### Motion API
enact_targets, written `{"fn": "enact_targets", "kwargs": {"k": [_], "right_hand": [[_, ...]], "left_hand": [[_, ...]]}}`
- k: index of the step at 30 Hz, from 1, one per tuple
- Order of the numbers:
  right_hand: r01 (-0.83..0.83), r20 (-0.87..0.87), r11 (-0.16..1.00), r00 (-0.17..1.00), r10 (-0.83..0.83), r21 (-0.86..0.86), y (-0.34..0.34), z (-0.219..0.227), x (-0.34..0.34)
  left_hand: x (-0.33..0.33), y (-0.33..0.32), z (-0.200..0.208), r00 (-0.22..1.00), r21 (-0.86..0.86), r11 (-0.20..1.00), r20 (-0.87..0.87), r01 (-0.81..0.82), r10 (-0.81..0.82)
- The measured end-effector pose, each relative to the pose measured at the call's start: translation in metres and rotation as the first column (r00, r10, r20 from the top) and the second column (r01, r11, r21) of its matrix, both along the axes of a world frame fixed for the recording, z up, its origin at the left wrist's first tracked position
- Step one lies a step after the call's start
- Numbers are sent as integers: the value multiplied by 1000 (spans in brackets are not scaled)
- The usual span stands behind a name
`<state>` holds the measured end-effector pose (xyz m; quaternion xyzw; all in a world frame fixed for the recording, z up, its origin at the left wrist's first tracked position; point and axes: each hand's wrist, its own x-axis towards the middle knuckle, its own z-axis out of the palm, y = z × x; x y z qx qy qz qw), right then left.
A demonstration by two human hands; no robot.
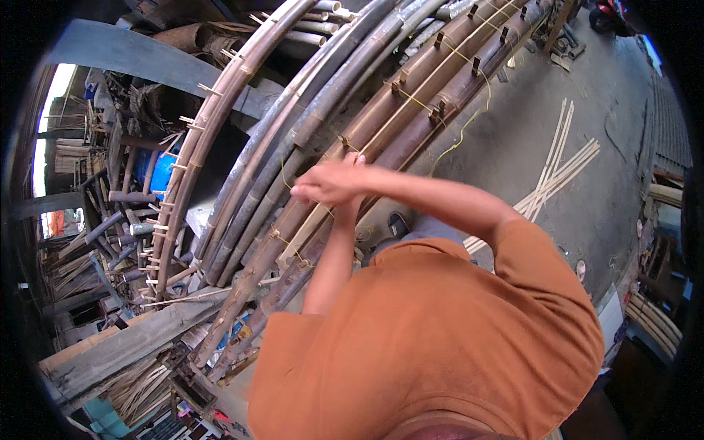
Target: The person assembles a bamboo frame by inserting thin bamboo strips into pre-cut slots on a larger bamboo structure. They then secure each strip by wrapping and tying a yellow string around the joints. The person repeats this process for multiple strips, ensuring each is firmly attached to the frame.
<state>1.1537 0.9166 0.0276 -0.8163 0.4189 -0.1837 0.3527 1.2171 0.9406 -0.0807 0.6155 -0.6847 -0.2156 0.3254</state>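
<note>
Head view: bamboo poles (378, 117) run from lower left to upper right, directly beneath both hands. The right hand (330, 183), fingers curled, overlaps the left hand (356, 158); I cannot tell what either grips. Yellow cord (461, 136) loops past the poles' right edge.

Plain rust-orange T-shirt (411, 337), round seamed neckline (447, 408), loose short sleeves (539, 257), bare forearms (440, 194), blue-grey trousers (434, 227), dark footwear (398, 224)

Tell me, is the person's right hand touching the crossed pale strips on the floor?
Apart. The head view shows the right hand over the bamboo poles, with grey floor showing between those poles and the crossed pale strips.
</note>
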Motion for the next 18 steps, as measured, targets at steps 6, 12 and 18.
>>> {"fn": "enact_targets", "kwargs": {"k": [6,12,18], "right_hand": [[-51,-123,996,992,41,-76,-98,-73,-47],[-433,220,879,894,390,200,41,-20,-118],[-206,225,978,952,206,-24,78,-107,-102]], "left_hand": [[4,-8,16,988,270,963,155,-18,-25],[2,-7,18,972,287,947,219,-144,82],[5,-35,41,986,210,978,-165,-1,36]]}}
